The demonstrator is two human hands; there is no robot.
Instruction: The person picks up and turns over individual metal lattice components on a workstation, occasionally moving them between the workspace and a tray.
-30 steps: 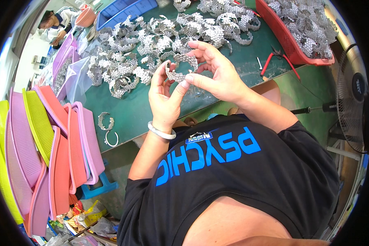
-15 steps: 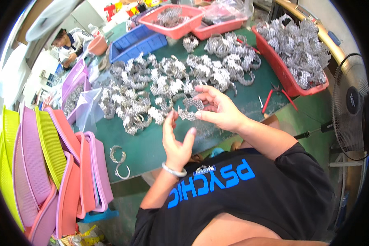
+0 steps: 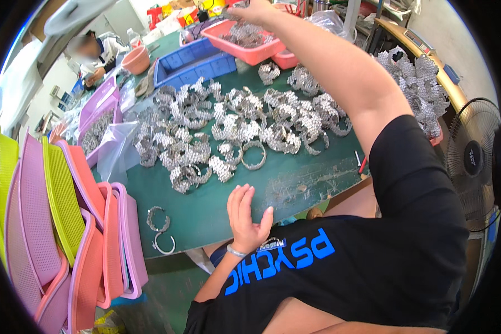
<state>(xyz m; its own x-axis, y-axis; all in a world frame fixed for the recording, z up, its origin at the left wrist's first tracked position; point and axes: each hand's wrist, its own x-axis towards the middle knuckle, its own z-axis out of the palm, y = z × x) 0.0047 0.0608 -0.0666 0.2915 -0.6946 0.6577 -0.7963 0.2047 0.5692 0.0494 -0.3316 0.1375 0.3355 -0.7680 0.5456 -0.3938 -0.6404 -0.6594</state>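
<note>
My left hand (image 3: 246,220) is open above the table's near edge, fingers stretched up and thumb apart, holding nothing. My right arm stretches far forward, and my right hand (image 3: 255,11), cut by the upper edge, is over a pink basket (image 3: 256,54) of silver pieces. Its fingers look closed on a small grey bit too unclear to name. A ring-shaped silver bracelet (image 3: 254,155) lies at the near side of a spread of silver scale-textured cuff bracelets (image 3: 239,122) on the green table (image 3: 278,189). Two more open bangles (image 3: 164,242) lie at the near left.
A blue bin (image 3: 195,69) stands behind the bracelets. Stacked colored baskets (image 3: 61,206) crowd the left, near a purple tray (image 3: 100,111) and clear bag (image 3: 117,147). At right are heaped silver pieces (image 3: 414,83) and a fan (image 3: 473,161). Another person (image 3: 103,53) sits at far left.
My right hand has gone from the bracelet at the table's middle to the far pink basket. My left hand has dropped back slightly toward me. The view has shifted a little.
</note>
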